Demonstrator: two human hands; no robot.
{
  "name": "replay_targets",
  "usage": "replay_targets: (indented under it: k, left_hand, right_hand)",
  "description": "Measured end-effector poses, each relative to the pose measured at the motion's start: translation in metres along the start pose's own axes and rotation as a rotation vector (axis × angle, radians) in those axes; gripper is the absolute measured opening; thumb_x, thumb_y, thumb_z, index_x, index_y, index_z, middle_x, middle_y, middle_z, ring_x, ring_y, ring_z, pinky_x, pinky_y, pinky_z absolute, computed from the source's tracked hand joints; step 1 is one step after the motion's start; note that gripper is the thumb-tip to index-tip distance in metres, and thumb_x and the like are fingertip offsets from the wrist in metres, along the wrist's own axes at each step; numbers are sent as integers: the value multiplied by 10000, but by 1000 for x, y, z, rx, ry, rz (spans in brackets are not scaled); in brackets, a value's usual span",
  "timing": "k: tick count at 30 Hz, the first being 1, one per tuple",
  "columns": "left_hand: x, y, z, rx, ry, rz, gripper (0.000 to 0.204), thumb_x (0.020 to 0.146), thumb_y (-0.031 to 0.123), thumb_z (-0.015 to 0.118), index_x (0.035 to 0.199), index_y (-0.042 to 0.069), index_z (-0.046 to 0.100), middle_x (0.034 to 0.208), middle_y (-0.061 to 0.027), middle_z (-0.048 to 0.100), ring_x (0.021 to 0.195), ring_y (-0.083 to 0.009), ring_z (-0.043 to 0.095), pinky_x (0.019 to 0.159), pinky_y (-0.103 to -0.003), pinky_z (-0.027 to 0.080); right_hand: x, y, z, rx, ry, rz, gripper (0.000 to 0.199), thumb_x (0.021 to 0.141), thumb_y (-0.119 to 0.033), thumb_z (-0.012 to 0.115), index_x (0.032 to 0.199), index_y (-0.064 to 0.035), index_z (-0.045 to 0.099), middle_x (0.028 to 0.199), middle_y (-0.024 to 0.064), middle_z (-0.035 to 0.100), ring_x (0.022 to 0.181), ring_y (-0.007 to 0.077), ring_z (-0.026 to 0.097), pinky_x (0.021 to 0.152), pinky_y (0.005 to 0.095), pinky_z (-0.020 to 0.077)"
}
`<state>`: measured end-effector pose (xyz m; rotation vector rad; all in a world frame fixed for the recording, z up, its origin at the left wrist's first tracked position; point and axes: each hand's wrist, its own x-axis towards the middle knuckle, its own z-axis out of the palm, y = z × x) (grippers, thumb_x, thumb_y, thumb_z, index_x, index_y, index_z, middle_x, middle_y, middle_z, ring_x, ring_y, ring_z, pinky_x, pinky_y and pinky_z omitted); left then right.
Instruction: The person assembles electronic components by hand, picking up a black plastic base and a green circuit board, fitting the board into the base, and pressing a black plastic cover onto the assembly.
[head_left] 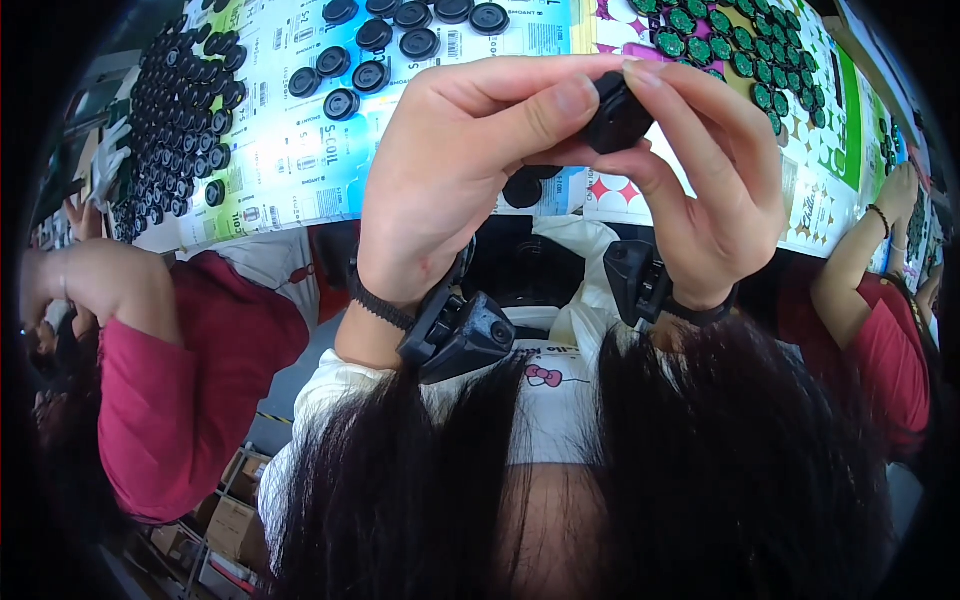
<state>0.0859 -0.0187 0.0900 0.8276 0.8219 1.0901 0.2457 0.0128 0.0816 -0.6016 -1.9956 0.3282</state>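
Observation:
A small black plastic round housing point(618, 122) is held up over the table's near edge, between the fingertips of both my hands. My left hand point(428, 165) pinches its left side with thumb and index finger. On the other side, my right hand point(722, 195) grips it with the index finger on top and the thumb beneath. Fingers partly cover the part, so its inner side does not show. Just below it, more black parts point(525, 190) lie on the table, half hidden by my left hand. Each wrist wears a strapped black device.
Several black round housings point(371, 77) lie scattered ahead, with a dense group point(185, 120) farther left. Round green circuit boards point(770, 50) are spread at the far right. Printed sheets point(290, 150) cover the table. Co-workers in red sit at my left point(190, 370) and right point(885, 345).

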Motion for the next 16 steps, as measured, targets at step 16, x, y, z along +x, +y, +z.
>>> replay_targets:
  k: [16]
  left_hand:
    - [-3,-11,23,489,271,455,260,816,89,531,1073,72,560,863,-82,620,729,-134,593,667,-180,452]
  right_hand:
    - [0,0,10,97,65,45,392,620,-20,673,995,34,572,1028,169,496,885,242,537,751,307,468]
